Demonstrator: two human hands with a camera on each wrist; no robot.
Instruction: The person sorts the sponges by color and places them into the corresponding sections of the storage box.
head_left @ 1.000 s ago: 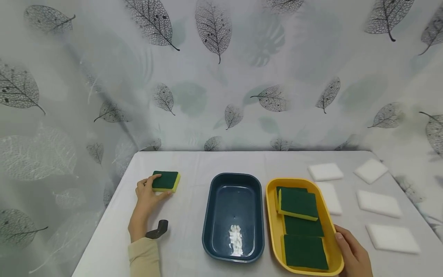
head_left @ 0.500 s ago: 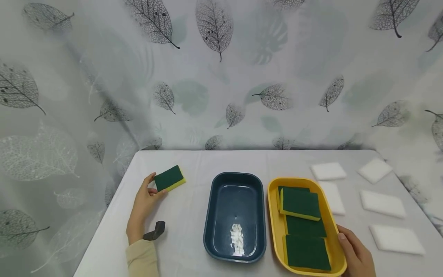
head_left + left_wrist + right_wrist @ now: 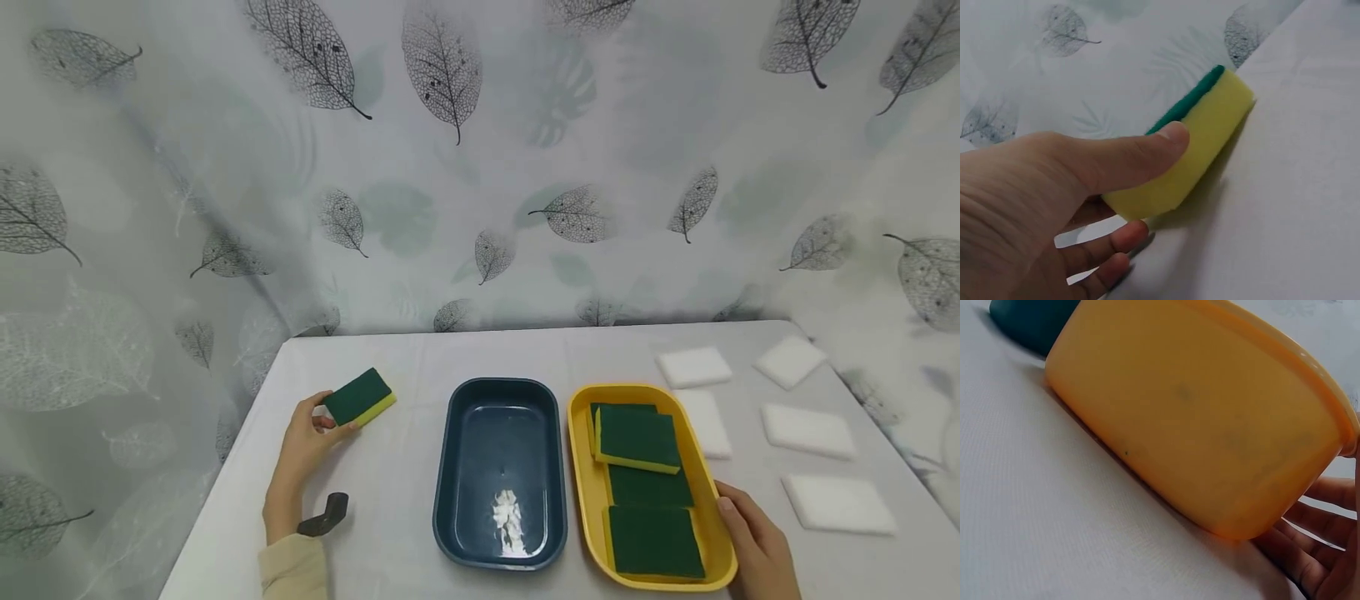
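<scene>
My left hand (image 3: 303,446) pinches a green-and-yellow scouring sponge (image 3: 358,397) at the table's left. The thumb presses the yellow side of the sponge (image 3: 1210,137) in the left wrist view; the sponge is tilted, and two lower fingers hang free of it. My right hand (image 3: 761,542) touches the outer right wall of a yellow tray (image 3: 592,525), fingers fairly straight along it. That tray (image 3: 1191,419) fills much of the right wrist view. Several green-faced sponges (image 3: 656,542) lie inside, some overlapping. Between the hands stands a dark blue tray (image 3: 502,450).
Several white pads (image 3: 836,504) lie spread on the right of the white-covered table (image 3: 397,517). A leaf-patterned curtain (image 3: 420,167) hangs behind and beside it. A black strap piece (image 3: 326,515) shows beside my left wrist.
My left hand has turned the sponge from lying level on the table to tilted, still pinching it. My right hand stays at the yellow tray. The head view has shifted slightly.
</scene>
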